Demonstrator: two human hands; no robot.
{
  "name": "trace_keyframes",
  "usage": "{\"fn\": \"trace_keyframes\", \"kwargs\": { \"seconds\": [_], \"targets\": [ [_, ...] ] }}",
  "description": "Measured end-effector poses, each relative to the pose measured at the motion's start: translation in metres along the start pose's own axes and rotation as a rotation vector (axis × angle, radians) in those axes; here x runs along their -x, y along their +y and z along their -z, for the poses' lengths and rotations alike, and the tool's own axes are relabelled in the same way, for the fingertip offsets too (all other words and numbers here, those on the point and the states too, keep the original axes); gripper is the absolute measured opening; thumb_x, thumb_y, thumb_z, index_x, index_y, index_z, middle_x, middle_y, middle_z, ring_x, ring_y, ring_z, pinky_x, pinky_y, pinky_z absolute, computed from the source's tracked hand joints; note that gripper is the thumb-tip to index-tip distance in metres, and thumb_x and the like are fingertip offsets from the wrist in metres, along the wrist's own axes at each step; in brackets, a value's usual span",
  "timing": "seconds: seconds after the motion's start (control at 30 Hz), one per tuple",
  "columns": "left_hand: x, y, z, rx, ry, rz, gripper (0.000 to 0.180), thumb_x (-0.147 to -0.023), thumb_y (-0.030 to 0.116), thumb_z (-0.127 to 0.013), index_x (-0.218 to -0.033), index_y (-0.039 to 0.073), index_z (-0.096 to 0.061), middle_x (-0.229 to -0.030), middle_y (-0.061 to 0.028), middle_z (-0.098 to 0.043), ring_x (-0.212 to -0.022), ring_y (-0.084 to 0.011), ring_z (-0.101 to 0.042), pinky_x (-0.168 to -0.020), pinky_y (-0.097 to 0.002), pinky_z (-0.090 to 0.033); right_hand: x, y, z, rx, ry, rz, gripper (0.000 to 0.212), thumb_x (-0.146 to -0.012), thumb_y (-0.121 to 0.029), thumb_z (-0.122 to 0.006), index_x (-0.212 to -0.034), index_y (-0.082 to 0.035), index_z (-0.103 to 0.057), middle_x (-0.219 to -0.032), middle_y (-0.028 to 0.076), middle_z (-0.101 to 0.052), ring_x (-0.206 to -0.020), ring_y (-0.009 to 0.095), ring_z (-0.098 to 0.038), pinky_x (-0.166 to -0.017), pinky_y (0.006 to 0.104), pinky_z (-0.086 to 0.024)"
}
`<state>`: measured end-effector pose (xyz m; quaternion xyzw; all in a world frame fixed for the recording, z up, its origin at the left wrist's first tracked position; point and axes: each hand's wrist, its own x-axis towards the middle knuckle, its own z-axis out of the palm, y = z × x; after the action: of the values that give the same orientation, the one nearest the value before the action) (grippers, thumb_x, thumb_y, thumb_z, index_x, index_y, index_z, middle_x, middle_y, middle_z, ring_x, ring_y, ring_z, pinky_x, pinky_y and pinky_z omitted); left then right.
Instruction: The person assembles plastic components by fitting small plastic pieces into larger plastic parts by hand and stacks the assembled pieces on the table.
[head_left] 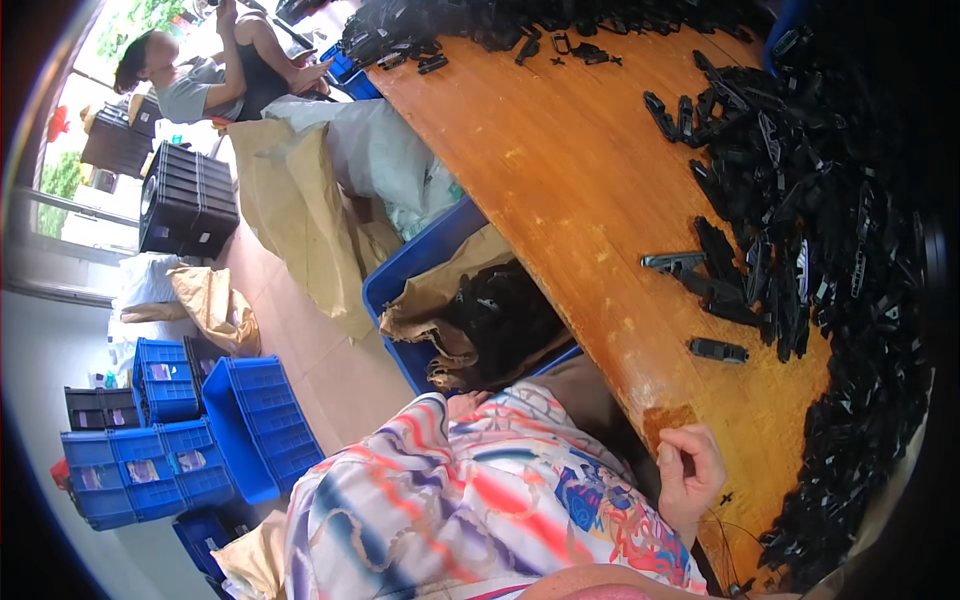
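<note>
My right hand (690,475) rests at the edge of the wooden table (590,200), its fingers curled into a loose fist. Whatever lies inside those fingers, if anything, is hidden. On the tabletop beyond it lies one separate black plastic clip-like part (718,350). A large heap of similar black parts (790,200) spreads along the right side of the table. Between the folds of my patterned clothing, a small patch of skin (465,403) shows beside the blue bin (378,285). I cannot tell whether it is my left hand.
Brown paper and black pieces (505,310) fill the bin beside the table. Large paper sacks (300,200) stand behind it. Blue crates (262,425) and a black crate (188,200) are on the left. Another person (205,85) sits at the far left.
</note>
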<state>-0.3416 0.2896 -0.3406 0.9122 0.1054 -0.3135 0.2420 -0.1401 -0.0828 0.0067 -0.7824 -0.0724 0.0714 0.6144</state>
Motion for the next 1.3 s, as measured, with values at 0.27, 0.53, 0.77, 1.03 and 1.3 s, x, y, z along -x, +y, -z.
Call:
{"fn": "trace_keyframes", "kwargs": {
  "seconds": [0.27,0.53,0.77,1.03,1.3],
  "targets": [
    [-0.017,0.014,0.072,0.063,0.217,-0.072,0.047,-0.098,0.021,-0.068,-0.144,0.012,-0.069,-0.127,-0.0197,-0.077,-0.114,-0.0356,-0.078,-0.097,-0.0458,-0.062,0.003,0.015,-0.014,0.052,0.158,0.188,0.011,-0.097,0.007,-0.073,-0.105,0.001,-0.078,-0.092,0.006,-0.067,-0.078,0.014,-0.060,-0.070,0.0273,-0.046],
    [0.064,-0.027,0.073,0.065,-0.040,-0.520,0.045,-0.096,0.017,-0.071,-0.141,0.010,-0.070,-0.122,-0.0194,-0.079,-0.111,-0.0338,-0.079,-0.095,-0.0439,-0.063,-0.007,0.014,-0.010,0.017,0.090,0.298,0.010,-0.099,-0.003,-0.077,-0.109,-0.003,-0.079,-0.092,0.008,-0.072,-0.083,0.020,-0.071,-0.072,0.0320,-0.053],
    [-0.032,0.054,0.153,0.168,-0.134,-0.712,0.043,-0.094,0.014,-0.075,-0.137,0.008,-0.072,-0.117,-0.0190,-0.080,-0.109,-0.0322,-0.080,-0.093,-0.0421,-0.063,0.023,0.010,0.026,0.163,0.202,0.190,0.011,-0.101,-0.005,-0.077,-0.110,-0.004,-0.080,-0.097,0.008,-0.073,-0.085,0.021,-0.071,-0.074,0.0323,-0.054],
    [0.005,0.276,0.321,0.136,0.616,-1.206,0.019,-0.088,-0.010,-0.073,-0.105,-0.001,-0.074,-0.097,-0.0167,-0.074,-0.087,-0.0368,-0.070,-0.079,-0.0409,-0.055,0.019,0.021,0.117,0.965,0.740,-0.025,0.017,-0.096,-0.013,-0.080,-0.112,-0.009,-0.081,-0.112,0.013,-0.074,-0.097,0.036,-0.075,-0.087,0.0456,-0.061],
    [-0.037,0.394,0.314,-0.103,0.600,-1.274,0.035,-0.093,0.002,-0.078,-0.128,0.005,-0.072,-0.121,-0.0110,-0.072,-0.101,-0.0308,-0.069,-0.088,-0.0413,-0.057,-0.007,0.041,0.153,1.128,0.772,-0.156,0.033,-0.092,-0.012,-0.085,-0.124,-0.011,-0.078,-0.121,0.014,-0.068,-0.109,0.038,-0.074,-0.094,0.0467,-0.061]
  ]
}}
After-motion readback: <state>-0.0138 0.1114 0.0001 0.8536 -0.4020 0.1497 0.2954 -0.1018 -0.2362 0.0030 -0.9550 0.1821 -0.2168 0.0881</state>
